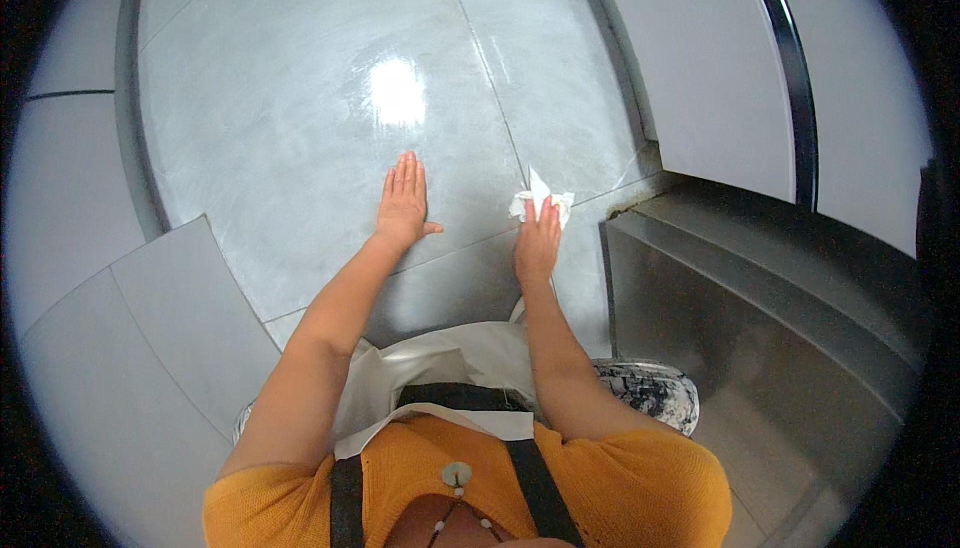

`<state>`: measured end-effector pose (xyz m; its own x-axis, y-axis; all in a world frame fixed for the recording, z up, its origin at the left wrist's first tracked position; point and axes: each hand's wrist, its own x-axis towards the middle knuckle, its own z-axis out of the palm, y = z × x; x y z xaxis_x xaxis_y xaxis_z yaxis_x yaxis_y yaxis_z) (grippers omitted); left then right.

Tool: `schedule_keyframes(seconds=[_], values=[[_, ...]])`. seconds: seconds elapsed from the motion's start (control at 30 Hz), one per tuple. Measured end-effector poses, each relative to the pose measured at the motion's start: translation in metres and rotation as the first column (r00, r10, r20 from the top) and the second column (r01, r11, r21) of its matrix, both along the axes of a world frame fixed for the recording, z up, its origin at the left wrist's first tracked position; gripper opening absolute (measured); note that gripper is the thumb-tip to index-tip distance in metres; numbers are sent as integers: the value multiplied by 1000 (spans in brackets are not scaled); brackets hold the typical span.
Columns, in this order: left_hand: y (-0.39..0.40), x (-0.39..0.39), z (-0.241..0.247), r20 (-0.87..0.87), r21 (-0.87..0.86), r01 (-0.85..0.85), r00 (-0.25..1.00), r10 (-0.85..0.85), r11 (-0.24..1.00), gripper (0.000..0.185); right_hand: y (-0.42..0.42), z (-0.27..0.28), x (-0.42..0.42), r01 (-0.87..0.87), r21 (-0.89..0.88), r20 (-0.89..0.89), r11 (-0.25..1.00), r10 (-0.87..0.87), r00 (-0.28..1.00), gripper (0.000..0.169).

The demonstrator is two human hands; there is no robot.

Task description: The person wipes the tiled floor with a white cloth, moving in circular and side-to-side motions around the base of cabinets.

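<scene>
My left hand (403, 207) lies flat on the grey tiled floor (300, 135), palm down, with its thumb out to the side and nothing in it. A crumpled white paper tissue (538, 192) is under the fingertips of my right hand (537, 244), which presses it against the floor. The tissue sits close to where two tile joints meet. A bright light reflection shows on the glossy floor beyond my left hand.
Light cabinet fronts (705, 53) with a dark vertical strip (787, 60) stand at the right. Nearer me is a dark raised step or panel (735, 300). Pale panels (82, 195) line the left. A patterned shoe (649, 394) shows beside my right arm.
</scene>
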<state>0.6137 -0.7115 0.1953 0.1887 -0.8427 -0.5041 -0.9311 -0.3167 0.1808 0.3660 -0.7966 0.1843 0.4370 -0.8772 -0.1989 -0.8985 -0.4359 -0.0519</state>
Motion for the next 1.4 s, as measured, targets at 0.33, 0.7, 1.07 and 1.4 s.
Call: schedule_keyframes(seconds=[0.33,0.7,1.07,1.4], values=[[4,2,4,-120,-111,-27,993,14,993,125,-118,5,63,543,-233,228,807,-498,837,50],[98,70,-21,-654,-462,-861,493,573,213,28,31,-40,207,-462,-15,479,887,412,775,40],[75,91,-19,-536,-646,-743,605,589,176,19,-13,-20,253,-676,-104,338,730,665,666,37],[-57,96,-24,-346,-720,-486,870,351,496,10,-264,-8,73,-25,-281,27,959,34,999,50]])
